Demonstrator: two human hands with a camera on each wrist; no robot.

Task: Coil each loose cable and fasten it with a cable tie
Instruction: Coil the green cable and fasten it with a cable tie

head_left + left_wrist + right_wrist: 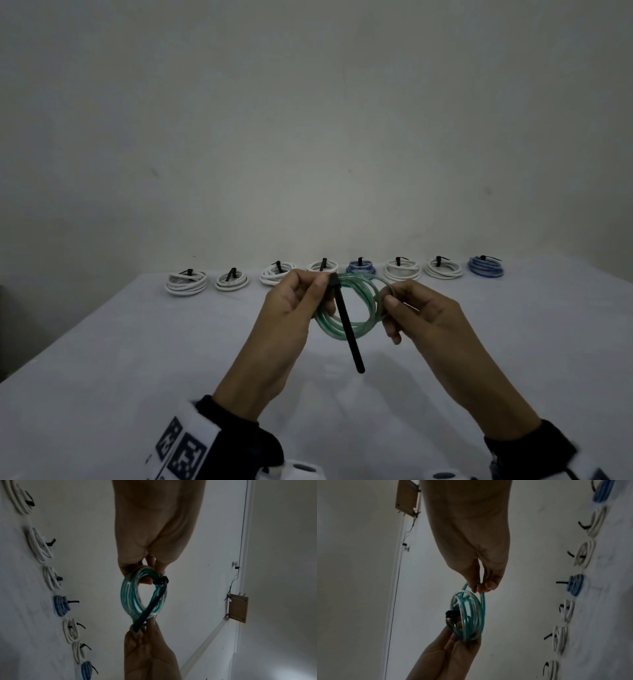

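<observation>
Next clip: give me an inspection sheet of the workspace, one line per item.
Surface: table under a pale cloth.
Job's things: green cable coil held above the table; black cable tie round it, tail sticking out.
Clutter: nothing seen.
Hands: left hand grips the coil at the tie's head; right hand pinches the coil's opposite side.
Cables: finished coils, eight in a row at the far edge, six white and two blue, each tied.
Surroundings: plain wall; small wooden panel with a thin wire.
</observation>
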